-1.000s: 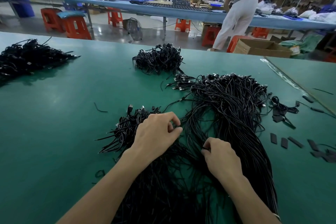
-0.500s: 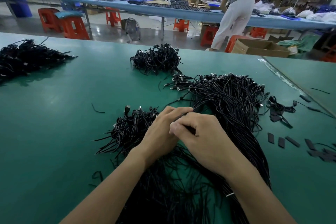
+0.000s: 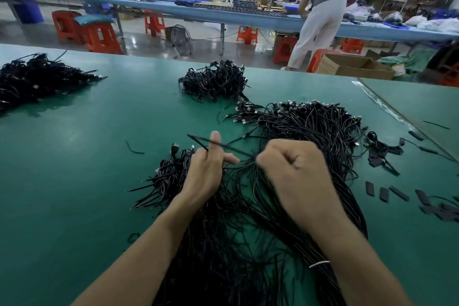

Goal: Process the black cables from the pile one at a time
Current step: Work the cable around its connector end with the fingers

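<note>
A big pile of black cables spreads across the green table in front of me, its strands running down toward my body. One thin black cable is stretched between my hands just above the pile. My left hand holds its free end, which sticks out up and left past my fingers. My right hand is curled into a fist that grips the same cable at its other side. A smaller heap of cables lies under my left hand.
Two more cable heaps lie at the back centre and far left. Short black sleeve pieces are scattered at the right. A table seam runs along the right. Two people stand at a blue bench beyond.
My hands have drawn apart after meeting over the pile, and a single cable is now pulled taut between them. The right hand has closed into a fist.
</note>
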`<state>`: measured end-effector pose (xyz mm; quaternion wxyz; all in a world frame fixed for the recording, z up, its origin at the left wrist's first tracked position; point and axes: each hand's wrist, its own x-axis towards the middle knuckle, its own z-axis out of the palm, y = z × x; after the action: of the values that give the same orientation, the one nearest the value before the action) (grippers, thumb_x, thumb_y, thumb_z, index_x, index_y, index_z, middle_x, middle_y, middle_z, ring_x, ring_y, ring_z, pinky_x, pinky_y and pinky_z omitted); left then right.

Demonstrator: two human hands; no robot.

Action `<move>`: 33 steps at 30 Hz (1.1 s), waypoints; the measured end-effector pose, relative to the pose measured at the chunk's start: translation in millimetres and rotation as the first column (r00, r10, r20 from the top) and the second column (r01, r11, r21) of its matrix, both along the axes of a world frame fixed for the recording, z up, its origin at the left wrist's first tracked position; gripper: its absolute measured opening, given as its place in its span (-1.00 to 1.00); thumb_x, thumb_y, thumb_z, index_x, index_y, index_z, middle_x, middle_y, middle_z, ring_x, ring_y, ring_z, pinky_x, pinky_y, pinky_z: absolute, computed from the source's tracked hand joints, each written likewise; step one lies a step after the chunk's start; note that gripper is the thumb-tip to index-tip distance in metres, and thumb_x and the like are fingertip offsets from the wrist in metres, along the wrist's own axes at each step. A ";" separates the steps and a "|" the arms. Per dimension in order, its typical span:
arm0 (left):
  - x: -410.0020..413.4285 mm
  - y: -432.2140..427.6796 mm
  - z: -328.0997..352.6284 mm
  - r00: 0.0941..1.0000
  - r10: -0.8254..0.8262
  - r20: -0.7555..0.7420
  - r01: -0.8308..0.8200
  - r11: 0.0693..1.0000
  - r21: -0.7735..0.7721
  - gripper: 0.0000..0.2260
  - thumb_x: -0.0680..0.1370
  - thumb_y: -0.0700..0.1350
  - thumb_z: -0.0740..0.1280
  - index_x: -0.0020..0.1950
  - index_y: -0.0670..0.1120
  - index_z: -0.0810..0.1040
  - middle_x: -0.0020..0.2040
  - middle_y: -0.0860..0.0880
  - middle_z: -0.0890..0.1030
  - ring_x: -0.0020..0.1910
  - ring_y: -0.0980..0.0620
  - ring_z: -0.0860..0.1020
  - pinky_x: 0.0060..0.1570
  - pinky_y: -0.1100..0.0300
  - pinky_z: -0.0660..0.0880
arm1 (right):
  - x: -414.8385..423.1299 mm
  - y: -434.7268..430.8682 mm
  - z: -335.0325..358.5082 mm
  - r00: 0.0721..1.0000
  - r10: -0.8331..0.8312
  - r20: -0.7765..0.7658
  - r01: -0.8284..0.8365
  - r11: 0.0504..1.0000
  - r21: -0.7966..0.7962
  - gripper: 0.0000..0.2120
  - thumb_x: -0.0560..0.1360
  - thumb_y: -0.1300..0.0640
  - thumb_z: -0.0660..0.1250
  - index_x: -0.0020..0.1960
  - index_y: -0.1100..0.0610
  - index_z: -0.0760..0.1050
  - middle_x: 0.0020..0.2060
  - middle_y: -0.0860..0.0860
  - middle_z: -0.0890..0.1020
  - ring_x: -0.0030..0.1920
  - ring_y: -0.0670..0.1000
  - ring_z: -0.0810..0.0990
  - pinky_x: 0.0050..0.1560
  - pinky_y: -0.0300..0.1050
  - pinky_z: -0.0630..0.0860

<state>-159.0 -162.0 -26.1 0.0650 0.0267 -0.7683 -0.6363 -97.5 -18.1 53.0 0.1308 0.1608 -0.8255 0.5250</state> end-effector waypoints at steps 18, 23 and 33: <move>13.9 5.2 14.1 0.864 -0.451 -0.222 0.098 0.584 -0.806 -0.92 0.56 -0.15 0.23 0.04 -0.05 0.47 -0.16 0.00 0.57 -0.26 -0.06 0.51 -0.31 0.03 0.47 | -22.9 4.1 -43.0 0.993 -0.105 0.061 0.081 0.947 0.310 -0.59 0.56 -0.32 0.08 0.15 -0.11 0.53 -0.16 -0.20 0.64 -0.10 -0.30 0.58 -0.16 -0.45 0.43; 7.6 -9.6 9.3 0.904 -0.363 -0.227 0.184 0.809 -0.558 -0.72 0.55 -0.09 0.43 -0.23 0.03 0.35 -0.36 0.12 0.45 -0.44 0.20 0.37 -0.38 0.36 0.34 | -30.0 27.8 -41.9 0.957 -0.265 -0.116 0.287 0.919 0.271 -0.69 0.59 -0.09 0.29 -0.22 0.07 0.58 -0.51 -0.13 0.41 -0.53 -0.17 0.39 -0.49 -0.36 0.30; 8.1 -9.0 29.6 0.820 -0.028 -0.571 -0.170 0.942 -0.291 -0.66 0.58 0.11 0.31 -0.31 -0.04 0.40 -0.47 0.04 0.37 -0.50 0.08 0.28 -0.50 0.14 0.25 | -43.1 74.6 -46.6 0.878 -0.476 -0.040 0.422 0.733 0.534 -0.62 0.63 -0.12 0.18 -0.12 0.14 0.57 -0.38 -0.02 0.55 -0.37 0.00 0.52 -0.28 -0.06 0.45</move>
<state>-150.9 -171.0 3.5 0.3181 -0.1459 -0.8074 -0.4751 -140.6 56.5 6.3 0.1633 -0.0403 -0.9566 0.2380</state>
